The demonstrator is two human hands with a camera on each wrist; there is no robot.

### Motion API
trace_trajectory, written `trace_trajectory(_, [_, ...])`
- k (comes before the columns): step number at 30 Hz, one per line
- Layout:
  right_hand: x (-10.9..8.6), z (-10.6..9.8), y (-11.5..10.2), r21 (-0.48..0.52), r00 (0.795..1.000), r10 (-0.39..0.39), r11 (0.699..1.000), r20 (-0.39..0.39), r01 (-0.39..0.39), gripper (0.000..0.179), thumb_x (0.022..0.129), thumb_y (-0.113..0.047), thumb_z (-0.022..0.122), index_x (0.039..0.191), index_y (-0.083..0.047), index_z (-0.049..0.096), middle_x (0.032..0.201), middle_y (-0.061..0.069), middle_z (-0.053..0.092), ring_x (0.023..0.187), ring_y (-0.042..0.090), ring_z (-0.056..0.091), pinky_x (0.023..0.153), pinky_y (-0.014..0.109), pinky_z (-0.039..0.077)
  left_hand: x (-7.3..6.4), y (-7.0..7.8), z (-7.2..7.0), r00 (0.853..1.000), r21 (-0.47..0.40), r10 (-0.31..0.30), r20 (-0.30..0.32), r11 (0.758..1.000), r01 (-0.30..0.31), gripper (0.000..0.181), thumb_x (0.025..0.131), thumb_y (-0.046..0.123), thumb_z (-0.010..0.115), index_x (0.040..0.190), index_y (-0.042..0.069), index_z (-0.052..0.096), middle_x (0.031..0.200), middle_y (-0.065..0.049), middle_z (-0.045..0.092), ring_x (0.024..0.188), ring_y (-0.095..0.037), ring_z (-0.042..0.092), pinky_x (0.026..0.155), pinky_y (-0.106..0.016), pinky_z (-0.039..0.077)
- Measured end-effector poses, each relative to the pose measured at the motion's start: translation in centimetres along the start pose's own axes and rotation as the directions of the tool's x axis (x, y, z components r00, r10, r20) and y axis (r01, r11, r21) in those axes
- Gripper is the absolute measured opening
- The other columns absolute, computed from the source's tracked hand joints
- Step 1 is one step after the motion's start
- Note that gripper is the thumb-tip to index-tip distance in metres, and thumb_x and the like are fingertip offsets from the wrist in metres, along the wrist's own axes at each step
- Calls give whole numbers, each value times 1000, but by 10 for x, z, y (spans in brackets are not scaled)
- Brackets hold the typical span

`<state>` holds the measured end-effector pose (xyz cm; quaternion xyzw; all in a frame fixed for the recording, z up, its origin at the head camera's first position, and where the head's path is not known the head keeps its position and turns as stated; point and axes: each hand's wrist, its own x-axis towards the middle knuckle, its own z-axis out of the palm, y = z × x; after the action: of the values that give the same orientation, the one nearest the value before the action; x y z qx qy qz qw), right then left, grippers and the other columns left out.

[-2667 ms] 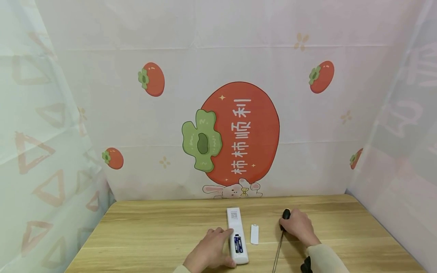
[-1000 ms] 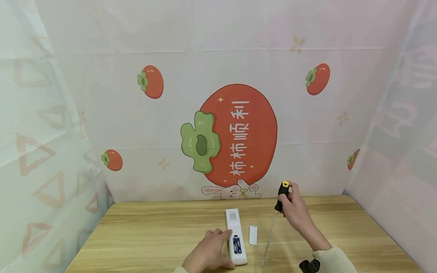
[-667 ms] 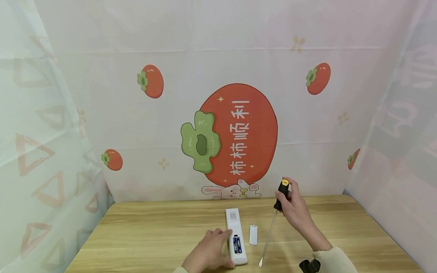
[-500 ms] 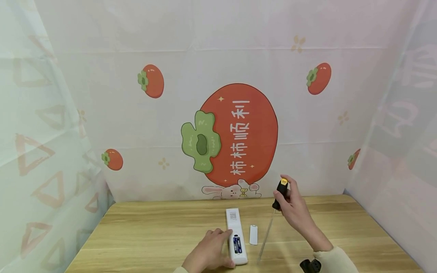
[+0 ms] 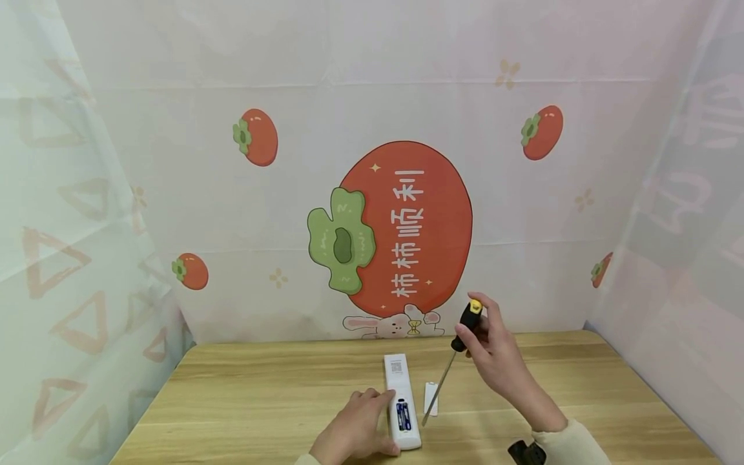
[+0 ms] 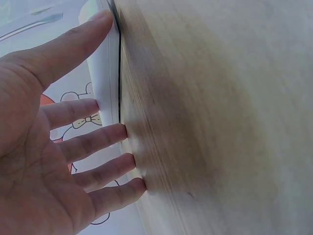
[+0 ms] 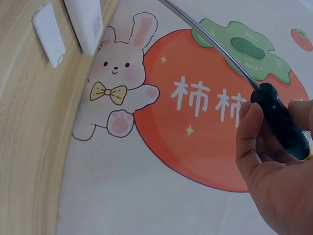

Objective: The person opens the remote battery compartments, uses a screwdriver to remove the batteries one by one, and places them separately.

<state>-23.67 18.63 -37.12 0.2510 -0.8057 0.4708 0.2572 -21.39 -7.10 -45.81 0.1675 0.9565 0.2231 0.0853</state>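
A white remote control [image 5: 398, 382] lies face down on the wooden table, its battery compartment exposed with dark blue batteries [image 5: 403, 416] inside. My left hand [image 5: 356, 423] rests along its left side, thumb near the close end and index fingertip at the edge. In the left wrist view the fingers [image 6: 93, 142] are straight, tips at the tabletop and remote. A screwdriver [image 5: 467, 325] with a black handle and yellow end is gripped in my right hand [image 5: 500, 361], shaft slanting down to the left. Its tip is just right of the remote, and the shaft crosses over the white battery cover [image 5: 430, 391].
The wooden table [image 5: 261, 387] reaches back to a cloth backdrop [image 5: 145, 129] printed with persimmons and a rabbit. Pale cloth walls stand at both sides. A black device [image 5: 527, 453] sits at my right wrist.
My right hand has lifted the screwdriver off the table, then moved it leftward, bringing its tip from right of the cover toward the remote. The left hand and remote stay in place.
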Motion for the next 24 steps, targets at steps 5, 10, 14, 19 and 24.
trace_trajectory(5, [0, 5, -2, 31, 998, -64, 997, 0, 64, 61, 96, 6, 63, 148, -11, 35, 88, 10, 67, 71, 13, 66, 60, 30, 58, -1, 0, -1, 1000, 6, 12, -13, 1000, -12, 83, 69, 40, 94, 141, 16, 60, 125, -8, 61, 111, -30, 54, 95, -51, 52])
trace_trajectory(10, [-2, 11, -2, 39, 994, -106, 994, 18, 105, 63, 96, 8, 62, 150, -10, 34, 90, 11, 68, 75, 14, 69, 63, 32, 60, 0, 0, -1, 1000, -3, 7, 0, 1000, -7, 82, 70, 39, 93, 141, 15, 60, 124, -8, 61, 111, -30, 54, 96, -51, 51])
trace_trajectory(14, [-3, 14, -4, 50, 993, -113, 992, 17, 112, 64, 95, 9, 62, 150, -9, 34, 90, 13, 68, 75, 15, 70, 63, 31, 60, 0, 0, 0, 1000, -6, 13, -2, 1000, -13, 82, 70, 39, 94, 141, 15, 60, 124, -8, 61, 112, -31, 54, 96, -51, 51])
trace_trajectory(19, [-3, 17, -7, 56, 992, -125, 991, 16, 124, 64, 94, 10, 63, 149, -9, 35, 88, 8, 66, 74, 14, 68, 64, 30, 60, 0, -1, -1, 1000, -4, 12, -2, 1000, -12, 83, 69, 39, 94, 141, 15, 60, 124, -8, 61, 113, -32, 54, 96, -52, 51])
trace_trajectory(24, [-4, 19, -10, 46, 990, -135, 990, 30, 133, 63, 94, 10, 63, 148, -10, 36, 88, 7, 64, 76, 13, 68, 67, 30, 60, 2, -1, -1, 1000, -2, -5, 14, 1000, 5, 83, 70, 41, 93, 141, 15, 60, 124, -8, 61, 112, -31, 54, 96, -52, 51])
